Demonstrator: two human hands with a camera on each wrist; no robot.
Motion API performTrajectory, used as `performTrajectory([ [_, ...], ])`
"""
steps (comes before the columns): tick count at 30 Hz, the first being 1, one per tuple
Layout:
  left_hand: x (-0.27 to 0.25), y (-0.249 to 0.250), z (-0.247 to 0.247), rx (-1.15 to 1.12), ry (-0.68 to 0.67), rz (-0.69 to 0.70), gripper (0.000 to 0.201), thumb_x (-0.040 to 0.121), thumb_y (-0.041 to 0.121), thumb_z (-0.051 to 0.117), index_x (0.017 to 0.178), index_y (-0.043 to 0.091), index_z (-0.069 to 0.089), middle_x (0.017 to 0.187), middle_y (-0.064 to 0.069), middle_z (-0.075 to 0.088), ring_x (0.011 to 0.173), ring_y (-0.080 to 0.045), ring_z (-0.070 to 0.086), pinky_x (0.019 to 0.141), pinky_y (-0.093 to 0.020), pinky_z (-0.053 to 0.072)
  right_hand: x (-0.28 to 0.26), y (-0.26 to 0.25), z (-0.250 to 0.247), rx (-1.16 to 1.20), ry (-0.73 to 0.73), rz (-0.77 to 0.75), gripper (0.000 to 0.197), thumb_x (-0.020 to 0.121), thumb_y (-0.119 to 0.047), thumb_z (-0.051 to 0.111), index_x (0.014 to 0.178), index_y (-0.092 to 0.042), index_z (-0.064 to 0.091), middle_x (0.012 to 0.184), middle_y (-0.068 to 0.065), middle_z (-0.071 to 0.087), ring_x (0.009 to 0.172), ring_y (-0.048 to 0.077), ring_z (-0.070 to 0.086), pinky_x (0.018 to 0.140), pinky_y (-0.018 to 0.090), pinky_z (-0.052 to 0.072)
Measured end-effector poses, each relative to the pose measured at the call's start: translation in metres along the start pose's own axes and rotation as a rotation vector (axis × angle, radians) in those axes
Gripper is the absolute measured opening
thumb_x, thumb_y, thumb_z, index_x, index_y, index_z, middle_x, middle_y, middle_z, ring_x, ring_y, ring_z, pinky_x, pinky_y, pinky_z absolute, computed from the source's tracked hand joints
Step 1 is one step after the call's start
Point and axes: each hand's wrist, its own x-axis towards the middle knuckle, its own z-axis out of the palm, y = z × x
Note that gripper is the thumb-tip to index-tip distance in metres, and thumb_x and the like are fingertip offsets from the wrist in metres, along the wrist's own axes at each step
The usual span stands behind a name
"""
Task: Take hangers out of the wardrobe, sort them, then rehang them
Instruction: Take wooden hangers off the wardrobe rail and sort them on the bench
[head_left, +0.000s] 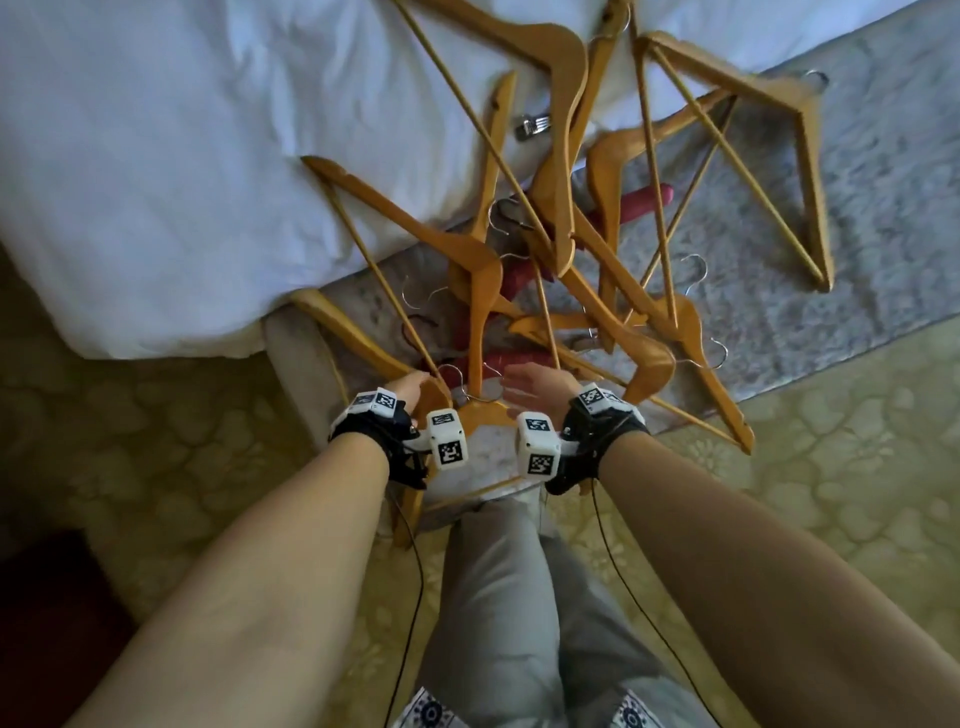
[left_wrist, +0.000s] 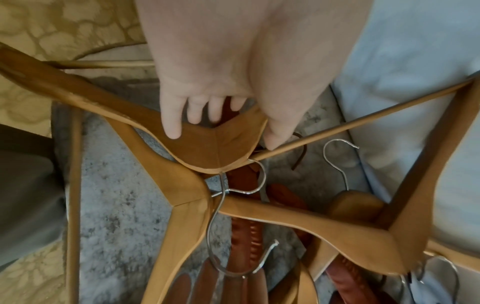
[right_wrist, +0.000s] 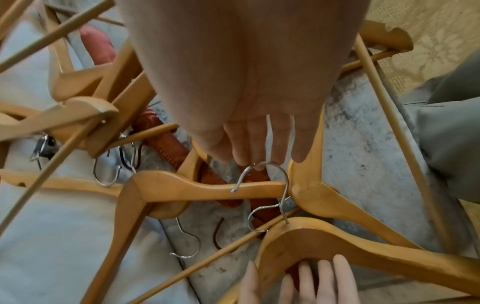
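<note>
Left hand (left_wrist: 207, 102) grips the neck of one wooden hanger (left_wrist: 215, 148), fingers curled under, thumb on top; right hand (right_wrist: 249, 127) released, fingers straight, tips just at a metal hook (right_wrist: 265, 170); tangled pile of wooden hangers (head_left: 561, 218) and red padded hangers (head_left: 519, 273) lies ahead of both grips, on a grey bed runner (head_left: 857, 249) beside the white duvet (head_left: 182, 156); likely stiff, light, hooks snag; take at neck, lift slowly.
</note>
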Motion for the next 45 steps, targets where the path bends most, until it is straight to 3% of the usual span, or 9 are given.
performTrajectory([
  [3,0.045,-0.013,-0.013,0.031,0.005,-0.017,0.054,0.075,0.045,0.07,0.115,0.008,0.066,0.124,-0.013,0.061,0.109,-0.036,0.061,0.095,-0.048,0.051,0.002,-0.003,0.007,-0.068,0.009,-0.022,0.036,0.1,-0.014,0.05,0.135,-0.005,0.053,0.136,0.01,0.057,0.12,0.025,0.056,0.102,0.032,0.044],
  [6,0.049,-0.014,-0.014,0.008,-0.011,-0.032,0.064,0.073,0.046,0.074,0.128,0.014,0.062,0.133,-0.011,0.059,0.118,-0.03,0.059,0.084,-0.043,0.056,0.007,-0.004,0.008,-0.126,-0.064,-0.076,0.036,0.098,-0.011,0.054,0.133,-0.005,0.057,0.117,0.007,0.064,0.105,0.02,0.061,0.089,0.017,0.043],
  [9,-0.001,-0.002,-0.011,-0.032,-0.021,-0.023,0.057,0.086,0.039,0.068,0.131,0.005,0.056,0.134,-0.013,0.057,0.124,-0.026,0.054,0.08,-0.036,0.052,0.01,-0.002,0.015,-0.17,-0.009,-0.129,0.032,0.091,0.009,0.056,0.122,0.005,0.062,0.093,0.016,0.066,0.079,0.02,0.064,0.075,0.022,0.057],
  [13,-0.01,0.005,-0.015,-0.045,-0.092,0.007,0.037,0.086,0.036,0.068,0.103,0.004,0.068,0.109,-0.013,0.069,0.1,-0.029,0.065,0.088,-0.039,0.053,0.0,-0.007,0.018,-0.384,-0.064,-0.223,0.029,0.088,0.012,0.059,0.111,-0.001,0.069,0.09,0.017,0.067,0.083,0.023,0.066,0.086,0.033,0.058],
  [20,-0.01,0.001,-0.029,-0.064,-0.118,0.039,0.061,0.075,0.048,0.073,0.118,0.006,0.062,0.121,-0.008,0.066,0.107,-0.026,0.064,0.099,-0.044,0.049,-0.021,-0.022,0.027,-0.481,-0.166,-0.34,0.024,0.09,0.006,0.059,0.104,-0.011,0.07,0.087,0.009,0.07,0.084,0.017,0.068,0.084,0.03,0.058],
  [25,-0.05,0.0,-0.039,-0.019,-0.092,0.063,0.053,0.069,0.06,0.076,0.091,0.013,0.066,0.093,-0.007,0.073,0.096,-0.03,0.069,0.095,-0.046,0.051,-0.048,-0.039,0.043,-0.44,-0.206,-0.391,0.026,0.096,0.002,0.051,0.119,-0.002,0.061,0.089,0.013,0.066,0.085,0.018,0.066,0.083,0.029,0.058],
  [30,-0.094,0.005,-0.041,-0.008,-0.011,0.157,0.081,0.041,0.059,0.088,0.099,0.008,0.067,0.092,-0.007,0.071,0.086,-0.026,0.07,0.078,-0.04,0.059,-0.092,-0.048,0.055,-0.454,-0.262,-0.482,0.026,0.097,0.002,0.049,0.121,-0.002,0.061,0.088,0.011,0.067,0.08,0.016,0.066,0.076,0.025,0.059],
  [35,-0.162,0.026,-0.031,-0.295,0.094,0.378,0.027,0.068,0.017,0.087,0.076,0.01,0.062,0.081,-0.009,0.064,0.081,-0.026,0.061,0.06,-0.032,0.055,-0.15,-0.066,0.057,-0.42,-0.32,-0.581,0.028,0.097,-0.004,0.053,0.124,-0.003,0.061,0.101,0.01,0.065,0.096,0.02,0.063,0.093,0.034,0.053],
  [45,-0.315,0.045,-0.023,-0.731,0.024,0.72,0.028,0.072,0.013,0.082,0.093,0.001,0.066,0.082,-0.013,0.065,0.073,-0.023,0.064,0.06,-0.028,0.053,-0.257,-0.066,0.024,-0.556,-0.349,-0.705,0.029,0.096,-0.012,0.056,0.124,-0.006,0.06,0.117,0.013,0.064,0.104,0.023,0.061,0.082,0.032,0.054],
])
